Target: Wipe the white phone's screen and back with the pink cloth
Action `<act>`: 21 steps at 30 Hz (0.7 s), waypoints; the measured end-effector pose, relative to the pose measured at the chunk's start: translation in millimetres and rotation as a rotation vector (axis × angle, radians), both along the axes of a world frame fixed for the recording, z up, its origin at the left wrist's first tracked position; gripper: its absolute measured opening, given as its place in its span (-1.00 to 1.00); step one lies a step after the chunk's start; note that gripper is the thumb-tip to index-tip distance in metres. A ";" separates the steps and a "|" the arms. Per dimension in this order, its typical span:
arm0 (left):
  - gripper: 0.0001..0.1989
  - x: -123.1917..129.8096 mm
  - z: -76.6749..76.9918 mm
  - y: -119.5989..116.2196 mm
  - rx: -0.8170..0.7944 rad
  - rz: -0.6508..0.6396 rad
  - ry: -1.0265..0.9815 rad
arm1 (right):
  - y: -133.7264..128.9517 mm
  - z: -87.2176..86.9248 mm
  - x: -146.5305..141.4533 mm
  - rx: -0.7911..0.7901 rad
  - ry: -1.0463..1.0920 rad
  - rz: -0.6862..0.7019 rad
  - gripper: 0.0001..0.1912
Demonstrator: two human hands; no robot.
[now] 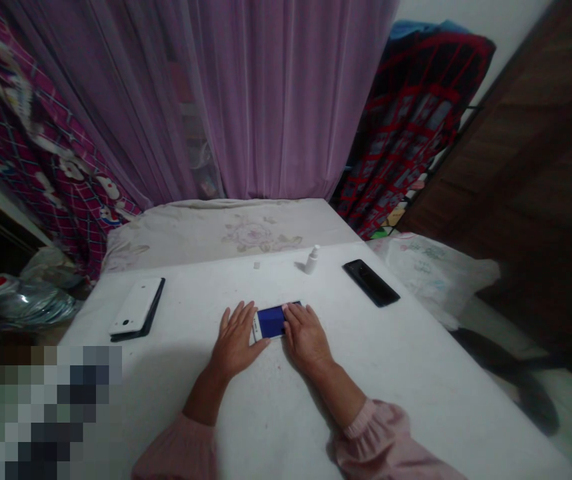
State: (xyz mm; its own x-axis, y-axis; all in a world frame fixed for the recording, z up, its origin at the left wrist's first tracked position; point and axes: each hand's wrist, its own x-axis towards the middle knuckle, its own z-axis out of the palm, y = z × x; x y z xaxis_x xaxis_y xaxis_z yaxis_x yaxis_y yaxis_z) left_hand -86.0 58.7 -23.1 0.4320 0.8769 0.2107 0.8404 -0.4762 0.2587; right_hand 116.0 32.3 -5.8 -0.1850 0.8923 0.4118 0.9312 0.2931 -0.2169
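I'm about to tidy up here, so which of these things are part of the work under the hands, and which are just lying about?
Part of the work:
the phone with a blue screen
left hand, at its end
right hand, resting on it

Just lying about, untouched:
small white bottle
small white square
black phone
white phone
plastic bag

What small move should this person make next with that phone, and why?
Perhaps lift the right hand slightly off the white smartphone with the blue screen. Its fingers cover one end of the screen, while the left hand lies against the other end and could likely keep the phone steady.
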 end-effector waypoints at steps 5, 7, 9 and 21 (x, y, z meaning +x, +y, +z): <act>-0.33 -0.1 1.6 0.3 -0.028 0.002 0.019 | 0.2 -2.1 20.8 0.022 -0.028 -0.090 -0.59; -0.33 -0.1 1.3 0.3 -0.022 0.002 0.016 | 0.5 -4.1 19.7 0.040 -0.039 -0.098 -0.59; -0.32 -0.2 0.6 0.2 -0.013 0.000 0.011 | -0.7 -5.6 13.0 0.067 -0.045 -0.080 -0.59; -0.32 -1.1 -1.0 0.4 0.000 -0.007 0.006 | -7.0 -8.2 22.6 0.090 -0.004 -0.072 -0.58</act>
